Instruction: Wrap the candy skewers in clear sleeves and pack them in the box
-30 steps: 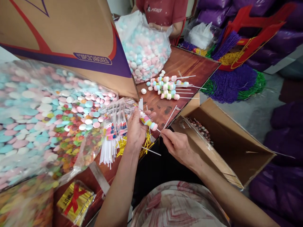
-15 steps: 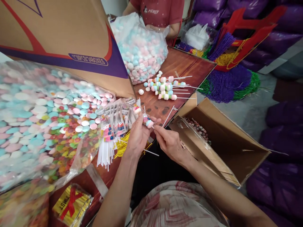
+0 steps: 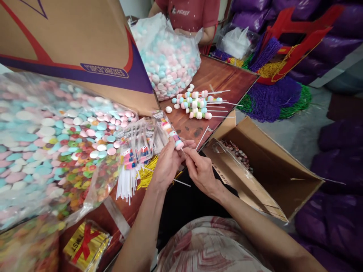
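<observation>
The top edge cuts off the person (image 3: 193, 13) across the worktop (image 3: 227, 75). At left the bag of sweets (image 3: 34, 143) blurs out of frame; we lose the stick of the sweet skewer (image 3: 172, 138) behind the left hand (image 3: 167, 162) and right hand (image 3: 200, 170).

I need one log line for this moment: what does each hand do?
left hand: holds candy skewer inside clear sleeve | right hand: pinches its stick end | nearby: loose skewers on table
</observation>
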`<state>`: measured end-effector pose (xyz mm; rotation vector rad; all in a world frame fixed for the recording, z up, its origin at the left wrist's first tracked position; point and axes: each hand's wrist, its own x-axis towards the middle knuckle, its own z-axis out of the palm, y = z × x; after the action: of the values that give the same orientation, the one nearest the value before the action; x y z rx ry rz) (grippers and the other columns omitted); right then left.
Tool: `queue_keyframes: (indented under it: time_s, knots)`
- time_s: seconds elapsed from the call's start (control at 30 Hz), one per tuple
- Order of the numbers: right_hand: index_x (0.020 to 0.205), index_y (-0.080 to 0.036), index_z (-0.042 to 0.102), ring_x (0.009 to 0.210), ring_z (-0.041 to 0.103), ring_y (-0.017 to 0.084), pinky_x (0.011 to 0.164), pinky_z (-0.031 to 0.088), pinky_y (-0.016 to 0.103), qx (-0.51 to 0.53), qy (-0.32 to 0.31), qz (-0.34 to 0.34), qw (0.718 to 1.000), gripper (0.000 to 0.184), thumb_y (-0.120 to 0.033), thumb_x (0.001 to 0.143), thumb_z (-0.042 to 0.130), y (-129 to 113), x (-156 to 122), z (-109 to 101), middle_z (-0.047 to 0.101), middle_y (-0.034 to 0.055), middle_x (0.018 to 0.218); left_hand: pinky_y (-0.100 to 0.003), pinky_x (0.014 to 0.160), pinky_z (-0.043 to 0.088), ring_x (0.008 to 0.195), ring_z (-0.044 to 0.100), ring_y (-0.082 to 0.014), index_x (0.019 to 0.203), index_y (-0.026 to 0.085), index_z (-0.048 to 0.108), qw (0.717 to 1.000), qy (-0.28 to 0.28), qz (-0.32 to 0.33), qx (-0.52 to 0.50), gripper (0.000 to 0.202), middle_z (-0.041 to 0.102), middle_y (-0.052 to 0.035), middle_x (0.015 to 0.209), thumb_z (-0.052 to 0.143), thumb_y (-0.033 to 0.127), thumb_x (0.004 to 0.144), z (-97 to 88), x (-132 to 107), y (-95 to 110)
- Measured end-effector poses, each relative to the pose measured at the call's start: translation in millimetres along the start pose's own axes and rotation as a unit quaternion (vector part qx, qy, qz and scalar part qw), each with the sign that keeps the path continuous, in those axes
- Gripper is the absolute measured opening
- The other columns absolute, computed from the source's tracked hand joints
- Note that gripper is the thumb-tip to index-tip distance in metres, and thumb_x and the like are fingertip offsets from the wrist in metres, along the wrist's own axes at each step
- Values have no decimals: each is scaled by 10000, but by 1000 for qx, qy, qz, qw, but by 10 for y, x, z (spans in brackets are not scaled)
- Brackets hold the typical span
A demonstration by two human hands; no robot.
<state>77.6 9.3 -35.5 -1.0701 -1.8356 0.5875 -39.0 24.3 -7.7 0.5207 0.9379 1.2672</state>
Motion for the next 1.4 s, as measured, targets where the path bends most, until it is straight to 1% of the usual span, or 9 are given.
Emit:
queue_keyframes:
  time_s: [0.07, 0.17, 0.37, 0.6, 0.77, 0.97, 1.2, 1.3, 1.4]
  knots:
    - [1164, -165, 619, 679, 677, 110, 672, 506, 194, 0, 9, -3, 1000, 249, -164, 991, 439, 11, -12, -30, 731, 53, 887, -392, 902, 550, 996, 702, -224, 965, 192, 596, 998, 39, 21, 43, 371, 728, -87, 974, 565, 557, 903, -19, -44, -6]
    - [1123, -153, 632, 650, 658, 109, 641, 492, 194, -22, 15, -1, 1000, 221, -176, 994, 453, 27, -39, -66, 723, 55, 860, -344, 873, 550, 938, 699, -181, 1006, 217, 565, 980, 114, 101, 130, 335, 706, -53, 1014, 683, 486, 844, -43, -104, -87]
    - [1129, -145, 628, 649, 651, 117, 643, 481, 211, -54, 2, -12, 998, 223, -190, 1003, 449, 48, -66, -71, 727, 62, 862, -253, 758, 526, 825, 660, -139, 935, 208, 620, 950, 143, 175, 215, 201, 674, -17, 918, 671, 387, 860, -83, -106, -175]
    - [1149, -144, 632, 604, 638, 121, 628, 483, 226, -93, 4, -47, 995, 241, -189, 1001, 447, 86, -87, -87, 732, 62, 815, -274, 769, 510, 769, 670, -157, 880, 192, 693, 941, 181, 177, 224, 109, 715, -32, 844, 711, 275, 810, -82, -31, -90]
    - [1141, -144, 615, 634, 647, 116, 642, 482, 214, -57, -1, -19, 998, 218, -193, 1002, 455, 80, -89, -79, 725, 63, 849, -306, 905, 500, 915, 683, -186, 972, 225, 749, 918, 180, 212, 283, 183, 749, -33, 963, 701, 201, 797, -154, 16, -172]
    - [1103, -155, 618, 606, 617, 96, 615, 468, 198, -22, 7, 6, 1000, 203, -211, 1004, 450, 47, -81, -51, 703, 43, 826, -313, 903, 508, 899, 693, -184, 1011, 221, 750, 898, 218, 215, 316, 209, 762, -30, 983, 665, 230, 821, -147, 57, -240]
    - [1083, -161, 635, 654, 639, 93, 623, 484, 183, 39, 24, 39, 998, 194, -207, 992, 470, 7, -63, -23, 709, 37, 860, -305, 890, 513, 944, 689, -196, 1013, 201, 752, 912, 224, 212, 270, 211, 755, -43, 1000, 641, 291, 858, -86, 15, -244]
    - [1088, -159, 642, 654, 652, 97, 619, 489, 183, 28, 31, 27, 999, 201, -203, 991, 472, 14, -72, -14, 717, 44, 862, -327, 917, 519, 1014, 676, -209, 1061, 205, 738, 931, 205, 193, 231, 267, 742, -57, 1068, 644, 365, 868, -116, 8, -277]
    - [1124, -158, 646, 628, 657, 105, 609, 491, 194, -10, 22, 7, 1000, 228, -201, 995, 463, 36, -85, -14, 729, 50, 841, -314, 862, 545, 956, 693, -195, 1036, 200, 736, 951, 184, 168, 180, 287, 741, -56, 1034, 679, 403, 842, -115, 6, -265]
